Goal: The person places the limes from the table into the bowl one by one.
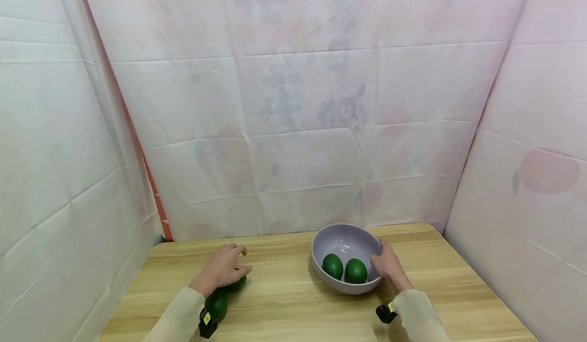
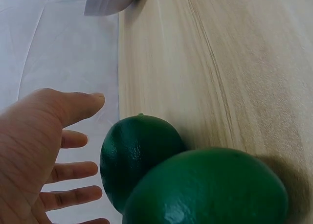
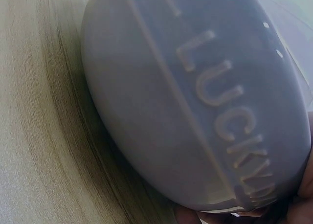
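A lilac bowl [image 1: 344, 237], with two green limes [image 1: 332, 266] inside it, tilts toward me on the right half of the table. My right hand [image 1: 388, 264] grips its right rim, thumb over the edge and fingers underneath on the outside. Raised letters reading "LUCKY" run along the bowl's outer wall [image 3: 146, 111] in the right wrist view. My left hand [image 1: 223, 266] hovers at the left above two more limes [image 1: 217, 305], fingers spread and loosely bent. In the left wrist view its fingertips point toward the farther lime [image 2: 137, 155], with nothing in the palm.
The wood-grain table [image 1: 279, 291] runs back to a pale printed cloth wall [image 1: 293, 168]. Similar cloth hangs at the left and right sides. Each wrist carries a small black camera [image 1: 386, 313].
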Tool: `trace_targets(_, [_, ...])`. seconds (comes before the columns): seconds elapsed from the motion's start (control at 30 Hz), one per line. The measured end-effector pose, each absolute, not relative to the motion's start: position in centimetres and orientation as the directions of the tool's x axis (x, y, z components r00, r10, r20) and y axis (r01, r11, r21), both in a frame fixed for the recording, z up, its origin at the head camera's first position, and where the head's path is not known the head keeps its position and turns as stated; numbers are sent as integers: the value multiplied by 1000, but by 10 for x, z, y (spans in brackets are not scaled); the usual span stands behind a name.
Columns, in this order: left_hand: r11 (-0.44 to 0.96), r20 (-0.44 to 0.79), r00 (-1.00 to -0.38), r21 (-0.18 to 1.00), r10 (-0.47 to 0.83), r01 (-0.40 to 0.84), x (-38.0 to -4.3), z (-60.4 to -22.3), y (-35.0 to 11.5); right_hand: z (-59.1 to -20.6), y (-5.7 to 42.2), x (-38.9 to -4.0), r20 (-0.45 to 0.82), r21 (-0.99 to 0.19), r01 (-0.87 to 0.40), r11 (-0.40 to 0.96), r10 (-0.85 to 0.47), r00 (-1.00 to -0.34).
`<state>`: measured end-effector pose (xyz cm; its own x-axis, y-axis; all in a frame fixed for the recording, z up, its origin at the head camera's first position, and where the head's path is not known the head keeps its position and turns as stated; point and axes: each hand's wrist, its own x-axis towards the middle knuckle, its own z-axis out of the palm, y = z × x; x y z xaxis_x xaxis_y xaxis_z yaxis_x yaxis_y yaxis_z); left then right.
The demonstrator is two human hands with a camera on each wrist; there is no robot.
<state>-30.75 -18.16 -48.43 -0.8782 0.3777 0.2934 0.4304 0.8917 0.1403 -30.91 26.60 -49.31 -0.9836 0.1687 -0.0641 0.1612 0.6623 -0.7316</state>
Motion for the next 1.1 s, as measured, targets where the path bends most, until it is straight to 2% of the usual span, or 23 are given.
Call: trace_targets(1.1, [902, 110, -925, 207, 363, 379, -299, -489, -192, -492, 265, -309, -68, -729, 173, 663, 181, -981])
